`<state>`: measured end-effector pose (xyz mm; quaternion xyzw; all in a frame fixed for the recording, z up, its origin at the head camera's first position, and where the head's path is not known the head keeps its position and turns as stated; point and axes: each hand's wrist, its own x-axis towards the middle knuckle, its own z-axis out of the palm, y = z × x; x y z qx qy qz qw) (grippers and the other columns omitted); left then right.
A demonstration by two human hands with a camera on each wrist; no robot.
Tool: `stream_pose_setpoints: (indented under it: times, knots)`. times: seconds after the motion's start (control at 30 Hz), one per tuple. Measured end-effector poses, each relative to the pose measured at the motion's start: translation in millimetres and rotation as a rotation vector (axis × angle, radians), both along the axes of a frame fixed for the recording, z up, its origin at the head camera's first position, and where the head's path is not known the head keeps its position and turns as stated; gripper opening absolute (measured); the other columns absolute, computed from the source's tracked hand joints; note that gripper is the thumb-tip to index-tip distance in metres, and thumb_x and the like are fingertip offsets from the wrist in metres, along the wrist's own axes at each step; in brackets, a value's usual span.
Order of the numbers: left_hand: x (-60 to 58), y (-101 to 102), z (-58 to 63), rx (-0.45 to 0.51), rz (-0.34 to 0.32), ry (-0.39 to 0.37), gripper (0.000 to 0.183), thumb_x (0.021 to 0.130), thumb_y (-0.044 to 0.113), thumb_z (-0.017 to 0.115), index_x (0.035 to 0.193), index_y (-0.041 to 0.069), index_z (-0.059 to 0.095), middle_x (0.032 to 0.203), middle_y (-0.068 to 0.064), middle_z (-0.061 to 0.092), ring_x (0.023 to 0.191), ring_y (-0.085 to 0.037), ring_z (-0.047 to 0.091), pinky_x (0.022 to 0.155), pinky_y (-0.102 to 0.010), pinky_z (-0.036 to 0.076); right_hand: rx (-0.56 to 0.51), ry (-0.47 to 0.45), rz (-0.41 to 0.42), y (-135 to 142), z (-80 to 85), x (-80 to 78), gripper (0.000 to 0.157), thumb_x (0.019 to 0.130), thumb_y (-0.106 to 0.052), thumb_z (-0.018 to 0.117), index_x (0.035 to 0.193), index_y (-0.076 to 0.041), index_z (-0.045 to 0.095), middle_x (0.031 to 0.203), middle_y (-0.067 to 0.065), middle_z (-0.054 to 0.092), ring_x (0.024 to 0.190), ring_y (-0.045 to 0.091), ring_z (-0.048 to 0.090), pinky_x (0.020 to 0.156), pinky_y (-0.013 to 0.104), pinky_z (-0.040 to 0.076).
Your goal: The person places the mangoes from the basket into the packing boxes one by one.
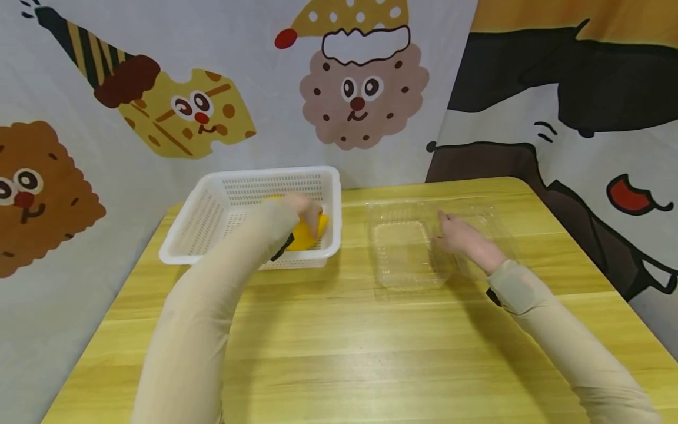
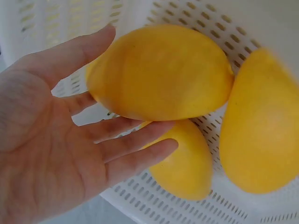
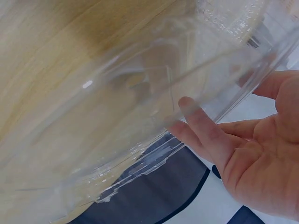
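Note:
Inside a white slotted basket (image 1: pixel 180 250), my left hand (image 1: pixel 304 209) reaches over yellow mangoes. Seen from the left wrist, its fingers are spread and fairly straight, thumb beside one end of a large mango (image 2: pixel 163 72) and fingertips along its lower side. A smaller mango (image 2: pixel 187 163) lies beneath that one, and another mango (image 2: pixel 261 126) lies to the right. My right hand (image 1: pixel 463 238) holds the rim of a clear plastic container (image 3: pixel 112 102), which stands on the table to the basket's right. Through the clear wall, the fingertips show in the right wrist view.
Both containers stand toward the far side of a yellow wood-grain table (image 1: pixel 360 353). Right behind its far edge hangs a white cloth (image 1: pixel 254 35) printed with cartoon biscuits and cheese.

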<state>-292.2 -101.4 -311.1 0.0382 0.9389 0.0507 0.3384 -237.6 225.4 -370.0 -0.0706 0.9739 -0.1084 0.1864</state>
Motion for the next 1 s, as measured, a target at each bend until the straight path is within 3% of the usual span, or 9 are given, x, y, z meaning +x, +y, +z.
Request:
stream_pose_setpoints:
  times: [0.07,0.17,0.2,0.23,0.43,0.63,0.83,0.93,1.0]
  knots:
    - [5.9,3,-1.6,-0.039,-0.037,0.035,0.076,0.073,0.017,0.077,0.142,0.023,0.044,0.145,-0.007,0.042,0.126,-0.023,0.041,0.110,-0.039,0.035,0.004,-0.002,0.003,0,0.0,-0.2,0.073,0.100,-0.023,0.045,0.146,0.014,0.003,0.147,0.041,0.015,0.132,0.054,0.027,0.108,0.061,0.031]
    - [13.9,8,-8.4,-0.130,-0.188,0.047,0.076,0.077,0.018,0.074,0.144,0.018,0.039,0.142,-0.011,0.046,0.122,-0.024,0.044,0.109,-0.037,0.037,0.009,-0.006,0.009,0,-0.1,-0.3,0.072,0.100,-0.022,0.044,0.146,0.015,0.003,0.147,0.042,0.015,0.132,0.054,0.028,0.107,0.060,0.031]
    - [16.0,9,-10.7,-0.176,-0.282,0.059,0.077,0.079,0.022,0.072,0.146,0.015,0.035,0.142,-0.013,0.047,0.122,-0.025,0.044,0.109,-0.037,0.036,0.009,-0.007,0.010,0,-0.2,-0.2,0.072,0.100,-0.022,0.044,0.146,0.015,0.003,0.147,0.042,0.015,0.132,0.054,0.028,0.107,0.060,0.031]
    - [18.1,9,-13.1,-0.178,-0.292,0.050,0.080,0.080,0.023,0.072,0.149,0.016,0.030,0.143,-0.013,0.046,0.123,-0.025,0.044,0.109,-0.037,0.036,0.010,-0.007,0.013,0,-0.2,-0.3,0.072,0.100,-0.022,0.044,0.146,0.015,0.003,0.147,0.041,0.015,0.132,0.054,0.029,0.107,0.060,0.032]
    - [22.1,5,-22.1,-0.123,-0.232,0.017,0.086,0.084,0.026,0.071,0.152,0.020,0.019,0.141,-0.011,0.047,0.121,-0.025,0.043,0.109,-0.040,0.035,0.009,0.002,0.023,0,0.3,-0.4,0.071,0.100,-0.022,0.044,0.145,0.015,0.004,0.147,0.042,0.016,0.131,0.054,0.030,0.107,0.060,0.032]
    - [18.0,4,-22.2,-0.152,-0.289,0.010,0.082,0.084,0.032,0.070,0.150,0.018,0.024,0.129,-0.010,0.054,0.114,-0.025,0.046,0.104,-0.039,0.039,0.005,0.028,0.016,0,-1.2,-0.9,0.071,0.099,-0.021,0.046,0.146,0.014,0.006,0.146,0.041,0.018,0.132,0.053,0.029,0.108,0.060,0.031]
    - [12.8,3,-15.7,-0.144,-0.279,0.027,0.097,0.081,0.033,0.073,0.154,0.019,0.011,0.149,-0.016,0.038,0.121,-0.025,0.044,0.109,-0.040,0.037,0.003,0.080,0.018,1,-5.0,-0.7,0.069,0.097,-0.018,0.049,0.146,0.014,0.012,0.145,0.041,0.024,0.131,0.052,0.032,0.107,0.059,0.034]
    - [9.6,3,-11.5,-0.101,-0.282,0.051,0.093,0.082,0.031,0.071,0.153,0.015,0.013,0.149,-0.017,0.038,0.126,-0.026,0.045,0.109,-0.041,0.037,-0.003,0.095,0.014,1,-6.2,-0.5,0.068,0.096,-0.017,0.050,0.145,0.014,0.014,0.144,0.040,0.025,0.130,0.053,0.034,0.106,0.059,0.034]
    - [7.8,3,-7.0,-0.057,-0.249,0.041,0.093,0.083,0.030,0.070,0.153,0.015,0.011,0.154,-0.015,0.031,0.135,-0.028,0.038,0.114,-0.045,0.031,-0.009,0.100,0.010,2,-6.5,-0.1,0.068,0.096,-0.016,0.050,0.145,0.014,0.015,0.145,0.041,0.024,0.127,0.052,0.038,0.104,0.058,0.037]
